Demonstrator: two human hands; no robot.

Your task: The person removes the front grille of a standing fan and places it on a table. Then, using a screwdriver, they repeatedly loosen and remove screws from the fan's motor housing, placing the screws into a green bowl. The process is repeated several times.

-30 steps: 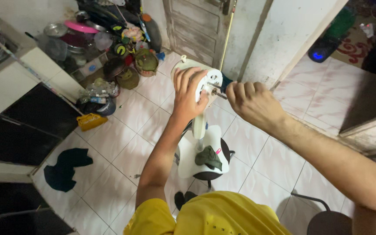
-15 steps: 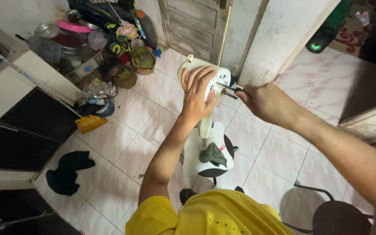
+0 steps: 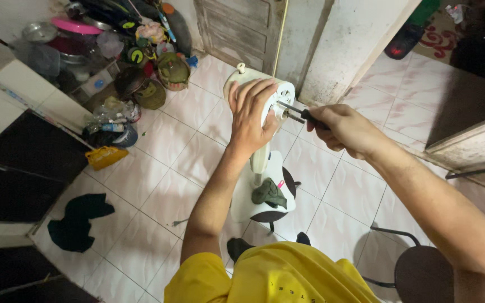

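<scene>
Fan motor [image 3: 273, 98]: upright on stool [image 3: 276, 213], gripped by left hand [image 3: 251, 118]. Right hand [image 3: 346, 129]: closed around screwdriver [image 3: 301, 114], now drawn back rightward, more shaft showing than before.

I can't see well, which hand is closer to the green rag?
Left. The left hand grips the white fan motor, almost straight above the green rag on the fan's base. The right hand, holding a screwdriver, is off to the side.

White fan motor housing [image 3: 279, 95], green rag [image 3: 269, 193], yellow shirt [image 3: 270, 278], pale marbled floor tiles [image 3: 158, 185].
</scene>
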